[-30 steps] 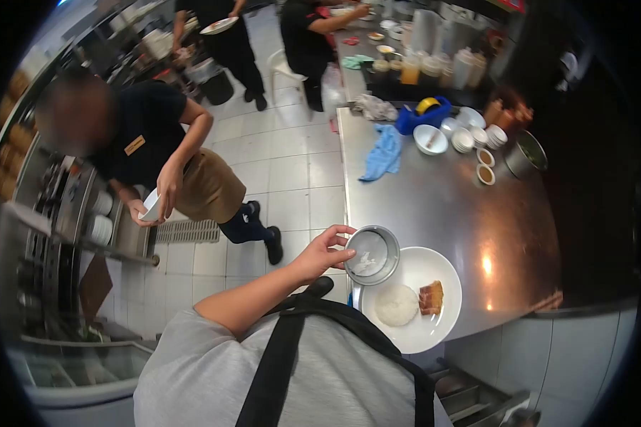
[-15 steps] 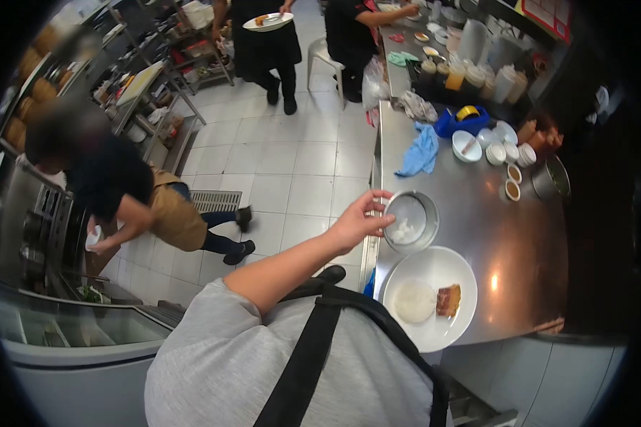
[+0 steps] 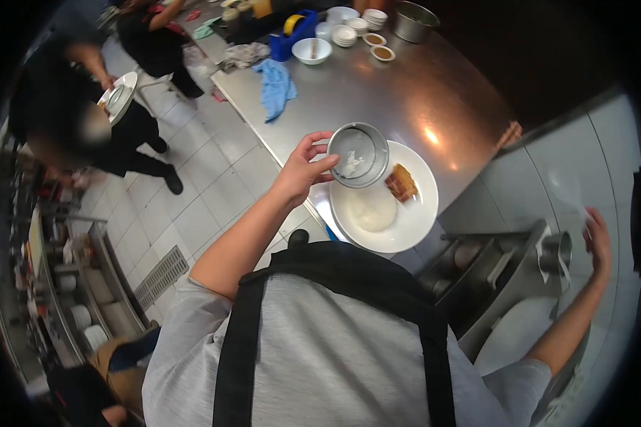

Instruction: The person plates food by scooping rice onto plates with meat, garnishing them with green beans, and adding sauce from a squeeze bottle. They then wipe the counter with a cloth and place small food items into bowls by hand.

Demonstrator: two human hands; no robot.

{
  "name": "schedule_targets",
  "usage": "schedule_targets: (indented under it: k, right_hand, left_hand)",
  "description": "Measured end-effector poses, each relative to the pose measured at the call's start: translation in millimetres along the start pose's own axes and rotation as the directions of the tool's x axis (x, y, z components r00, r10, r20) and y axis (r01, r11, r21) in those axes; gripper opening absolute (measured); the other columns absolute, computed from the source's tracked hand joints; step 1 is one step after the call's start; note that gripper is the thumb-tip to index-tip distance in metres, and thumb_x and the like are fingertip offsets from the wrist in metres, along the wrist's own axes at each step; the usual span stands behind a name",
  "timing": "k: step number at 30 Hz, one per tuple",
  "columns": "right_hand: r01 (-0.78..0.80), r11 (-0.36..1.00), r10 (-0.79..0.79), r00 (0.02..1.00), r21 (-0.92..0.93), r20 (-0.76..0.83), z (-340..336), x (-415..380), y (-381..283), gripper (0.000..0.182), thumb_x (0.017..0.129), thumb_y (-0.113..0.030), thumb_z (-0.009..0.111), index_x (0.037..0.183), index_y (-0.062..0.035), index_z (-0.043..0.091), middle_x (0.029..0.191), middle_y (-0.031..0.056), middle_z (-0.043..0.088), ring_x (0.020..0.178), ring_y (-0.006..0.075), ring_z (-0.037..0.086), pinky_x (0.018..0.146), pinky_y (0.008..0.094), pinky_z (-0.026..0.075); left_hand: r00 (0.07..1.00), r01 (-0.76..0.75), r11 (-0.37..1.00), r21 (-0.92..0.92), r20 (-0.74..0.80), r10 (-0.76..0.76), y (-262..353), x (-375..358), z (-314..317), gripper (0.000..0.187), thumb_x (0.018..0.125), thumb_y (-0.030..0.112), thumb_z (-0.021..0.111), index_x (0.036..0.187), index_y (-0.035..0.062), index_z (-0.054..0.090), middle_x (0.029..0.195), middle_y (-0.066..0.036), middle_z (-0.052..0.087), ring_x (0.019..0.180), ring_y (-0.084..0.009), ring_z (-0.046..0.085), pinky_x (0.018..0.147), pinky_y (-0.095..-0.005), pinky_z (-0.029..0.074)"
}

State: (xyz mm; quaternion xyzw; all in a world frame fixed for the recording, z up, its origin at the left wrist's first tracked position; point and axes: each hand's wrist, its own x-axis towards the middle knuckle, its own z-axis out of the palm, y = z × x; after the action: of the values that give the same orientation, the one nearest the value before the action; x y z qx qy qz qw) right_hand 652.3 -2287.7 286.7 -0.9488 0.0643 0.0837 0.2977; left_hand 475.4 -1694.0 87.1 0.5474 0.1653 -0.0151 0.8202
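My left hand [image 3: 308, 168] grips the rim of a round metal bowl [image 3: 360, 155] with white bits of rice inside. The bowl is held over the upper left edge of a large white plate [image 3: 424, 220]. On that plate lie a flat round mound of white rice [image 3: 374, 211] and a browned piece of meat [image 3: 402, 183]. Far to the right, my right hand [image 3: 598, 238] holds a pale translucent spoon [image 3: 568, 191] above a metal pot [image 3: 555, 252].
A steel table [image 3: 363, 85] bears a blue cloth [image 3: 275, 88], a white bowl [image 3: 311, 50], sauce cups [image 3: 382, 53], a blue tape dispenser [image 3: 294, 34] and a metal pot [image 3: 414, 23]. At left, a person [image 3: 64, 107] carries a plate; other people stand nearby.
The view has turned to the right. My right hand has come into view with the spoon. The metal bowl now overlaps the plate's edge. The person with the plate appears closer.
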Motion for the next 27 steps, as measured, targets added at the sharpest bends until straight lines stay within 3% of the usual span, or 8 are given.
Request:
schedule_targets:
  k: [1, 4, 6, 7, 8, 9, 13, 27]
  right_hand:
    - [-0.029, 0.999, 0.031, 0.998, -0.028, 0.063, 25.5, -20.6, -36.5, 0.029, 0.084, -0.026, 0.051, 0.110, -0.0143, 0.058, 0.073, -0.0072, 0.048, 0.059, 0.0018, 0.041, 0.044, 0.0187, 0.028]
    - [0.326, 0.940, -0.341, 0.904, 0.100, 0.259, 126.1, -66.2, -88.8, 0.027, 0.085, -0.020, 0.052, 0.110, -0.0108, 0.060, 0.074, -0.0057, 0.049, 0.062, 0.0042, 0.041, 0.054, 0.0197, 0.034]
    - [0.486, 0.873, -0.449, 0.838, -0.049, 0.309, 182.2, -109.6, -147.7, 0.025, 0.086, -0.017, 0.053, 0.106, -0.0052, 0.061, 0.087, 0.0084, 0.064, 0.075, 0.0189, 0.059, 0.070, 0.0311, 0.045]
    - [0.576, 0.806, -0.534, 0.808, -0.137, 0.251, 209.1, -113.2, -146.3, 0.027, 0.086, -0.015, 0.051, 0.110, -0.0073, 0.061, 0.086, 0.0119, 0.066, 0.076, 0.0220, 0.061, 0.069, 0.0317, 0.045]
    - [0.517, 0.808, -0.470, 0.855, -0.282, 0.220, 225.7, -126.3, -158.8, 0.027, 0.086, -0.016, 0.052, 0.111, -0.0102, 0.062, 0.097, 0.0176, 0.064, 0.090, 0.0346, 0.060, 0.078, 0.0376, 0.046]
    - [0.526, 0.758, -0.505, 0.847, -0.385, 0.163, 241.6, -133.1, -168.0, 0.026, 0.085, -0.016, 0.053, 0.109, -0.0122, 0.063, 0.096, 0.0177, 0.063, 0.088, 0.0364, 0.059, 0.076, 0.0403, 0.047]
    - [0.476, 0.699, -0.572, 0.820, -0.533, -0.017, 277.8, -166.3, -180.7, 0.029, 0.081, -0.014, 0.055, 0.109, -0.0140, 0.062, 0.075, 0.0141, 0.060, 0.067, 0.0314, 0.061, 0.060, 0.0425, 0.049]
    - [0.385, 0.787, -0.458, 0.888, -0.483, -0.038, 334.4, -208.2, -163.4, 0.041, 0.077, -0.009, 0.055, 0.118, -0.0141, 0.059, 0.075, 0.0113, 0.055, 0.060, 0.0286, 0.060, 0.053, 0.0388, 0.048]
  left_hand:
    - [0.999, 0.035, 0.999, 0.001, 0.042, -0.036, -2.0, 5.8, 6.1, 0.050, 0.080, 0.016, 0.069, 0.124, 0.0159, 0.044, 0.113, -0.003, 0.053, 0.098, -0.0140, 0.055, 0.078, -0.0315, 0.049]
    - [0.979, 0.102, 0.993, 0.060, 0.169, -0.111, -11.8, 16.4, 25.5, 0.049, 0.081, 0.017, 0.069, 0.123, 0.0164, 0.044, 0.110, -0.003, 0.053, 0.099, -0.0148, 0.054, 0.079, -0.0331, 0.049]
    - [0.962, 0.119, 0.987, 0.105, 0.232, -0.141, -17.6, 18.3, 35.6, 0.048, 0.081, 0.017, 0.069, 0.122, 0.0163, 0.044, 0.109, -0.003, 0.053, 0.098, -0.0149, 0.054, 0.078, -0.0329, 0.050]
    - [0.955, 0.118, 0.984, 0.131, 0.256, -0.148, -19.6, 19.0, 39.9, 0.048, 0.081, 0.017, 0.070, 0.122, 0.0161, 0.045, 0.108, -0.003, 0.053, 0.097, -0.0148, 0.055, 0.077, -0.0327, 0.050]
    - [0.948, 0.114, 0.981, 0.155, 0.278, -0.154, -20.8, 20.1, 44.3, 0.048, 0.080, 0.017, 0.070, 0.121, 0.0159, 0.045, 0.108, -0.003, 0.053, 0.096, -0.0148, 0.055, 0.077, -0.0324, 0.050]
    - [0.950, 0.116, 0.980, 0.159, 0.271, -0.157, -19.0, 22.8, 46.6, 0.047, 0.080, 0.017, 0.070, 0.121, 0.0157, 0.045, 0.108, -0.003, 0.052, 0.095, -0.0147, 0.055, 0.076, -0.0323, 0.050]
    - [0.961, 0.142, 0.977, 0.156, 0.213, -0.174, -22.5, 19.8, 54.6, 0.046, 0.079, 0.016, 0.072, 0.118, 0.0153, 0.047, 0.108, -0.004, 0.051, 0.093, -0.0146, 0.055, 0.074, -0.0324, 0.049]
    - [0.941, 0.133, 0.981, 0.144, 0.293, -0.171, -27.1, 24.8, 48.1, 0.045, 0.079, 0.014, 0.071, 0.118, 0.0163, 0.047, 0.108, -0.002, 0.051, 0.093, -0.0136, 0.054, 0.075, -0.0316, 0.048]
